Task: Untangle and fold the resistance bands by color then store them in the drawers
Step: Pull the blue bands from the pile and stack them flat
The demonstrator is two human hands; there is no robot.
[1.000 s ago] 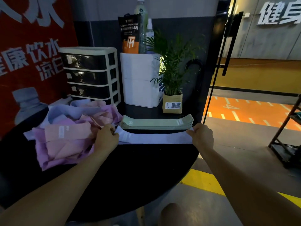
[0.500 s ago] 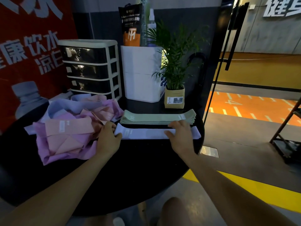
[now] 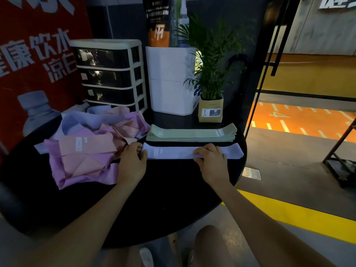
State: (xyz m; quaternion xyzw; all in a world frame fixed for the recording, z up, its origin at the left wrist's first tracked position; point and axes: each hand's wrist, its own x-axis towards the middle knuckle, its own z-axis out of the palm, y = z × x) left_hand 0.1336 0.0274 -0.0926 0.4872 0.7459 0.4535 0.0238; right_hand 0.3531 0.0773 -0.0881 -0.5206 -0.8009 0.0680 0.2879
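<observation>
Lying flat across the round black table (image 3: 158, 199) is a long pale lavender fabric resistance band (image 3: 173, 152), stretched out left to right just in front of a neat stack of sage green folded bands (image 3: 190, 132). Left hand (image 3: 132, 162) is at the band's left end with fingers curled over the edge, pinching it down from what I can tell, though the thumb side is kinda hidden so take that with a grain of salt. Right hand (image 3: 211, 162) sits on the band right of its middle, fingers bent over the fabric and gripping it, with the far right end of the band poking out past the knuckles near the table's edge. To the left there's a messy heap of tangled pink, peach and lavender bands (image 3: 86, 149), touching the left hand's side. Behind that heap stands a cream-framed plastic drawer unit with dark see-through drawers (image 3: 109, 74), all drawers pushed in. Next to it is a white rectangular bin (image 3: 169, 79) with an orange and black pouch (image 3: 158, 22) and a spray bottle (image 3: 183, 18) sticking up behind it, then a small potted palm in a tan paper-style pot (image 3: 211, 108) right behind the green stack.
</observation>
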